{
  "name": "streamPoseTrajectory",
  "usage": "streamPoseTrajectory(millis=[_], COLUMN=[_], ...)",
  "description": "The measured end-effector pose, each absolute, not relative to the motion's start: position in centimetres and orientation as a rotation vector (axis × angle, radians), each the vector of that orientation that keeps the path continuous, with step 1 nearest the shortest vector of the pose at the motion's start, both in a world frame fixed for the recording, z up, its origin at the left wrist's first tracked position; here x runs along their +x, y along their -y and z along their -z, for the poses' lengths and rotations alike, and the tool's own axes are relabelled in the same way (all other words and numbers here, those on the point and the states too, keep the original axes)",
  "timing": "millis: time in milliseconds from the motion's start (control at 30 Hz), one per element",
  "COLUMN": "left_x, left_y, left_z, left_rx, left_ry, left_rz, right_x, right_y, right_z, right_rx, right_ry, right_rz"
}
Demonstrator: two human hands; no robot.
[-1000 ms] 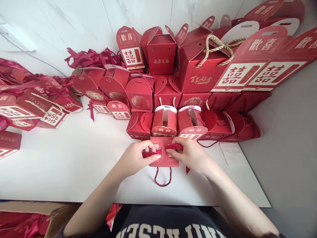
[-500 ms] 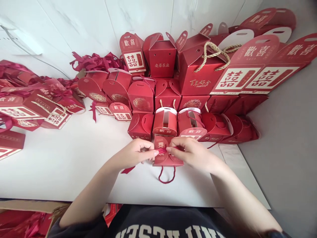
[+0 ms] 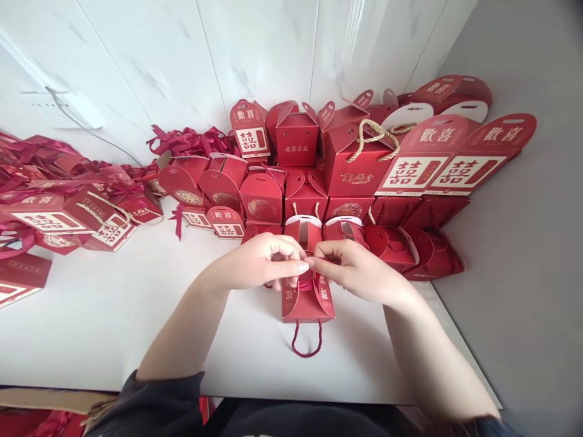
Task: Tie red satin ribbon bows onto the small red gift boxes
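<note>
A small red gift box (image 3: 308,308) stands on the white table in front of me, its curved top flaps partly parted. A dark red rope handle (image 3: 306,355) hangs from its near side onto the table. Crimson ribbon (image 3: 305,283) shows between the flaps. Just above the box top, my left hand (image 3: 266,264) is closed in a pinch from the left. My right hand (image 3: 359,270) pinches from the other side, and the two sets of fingertips meet. The ribbon between them is mostly hidden by the fingers.
Stacked red gift boxes (image 3: 304,142) line the wall behind. Loose ribbons (image 3: 189,142) lie at back left. Ribboned boxes (image 3: 50,206) pile up at far left. A grey wall (image 3: 514,255) bounds the right, and a cardboard carton (image 3: 50,399) sits below the table's front edge.
Both hands have lifted off the box top, and their fingertips have come together. The box flaps have parted more. The whole view has shifted slightly.
</note>
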State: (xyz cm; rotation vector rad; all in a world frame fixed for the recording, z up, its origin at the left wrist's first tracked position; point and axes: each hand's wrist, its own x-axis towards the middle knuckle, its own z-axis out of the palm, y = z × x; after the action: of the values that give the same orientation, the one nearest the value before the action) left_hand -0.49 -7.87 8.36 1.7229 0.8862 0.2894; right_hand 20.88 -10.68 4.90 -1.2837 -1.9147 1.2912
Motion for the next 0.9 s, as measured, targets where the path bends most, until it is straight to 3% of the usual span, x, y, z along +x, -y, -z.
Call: streamPoseTrajectory(millis=[233, 533, 900], left_x=[-0.5, 0.3, 3.5], left_y=[6.5, 6.0, 6.0], left_z=[-10.2, -10.0, -8.2], left_rx=[1.598, 1.594, 1.343], left_ry=[-0.714, -0.539, -0.606], left_rz=[-0.305, -0.939, -1.258], right_x=[21.4, 19.7, 18.8], right_y=[10.2, 9.4, 8.9], right_z=[-8.0, -8.3, -7.4], right_rx=[-0.897, -0.699, -0.698], right_ry=[1.619, 1.322, 1.152], right_rz=[-1.526, -1.190, -0.947])
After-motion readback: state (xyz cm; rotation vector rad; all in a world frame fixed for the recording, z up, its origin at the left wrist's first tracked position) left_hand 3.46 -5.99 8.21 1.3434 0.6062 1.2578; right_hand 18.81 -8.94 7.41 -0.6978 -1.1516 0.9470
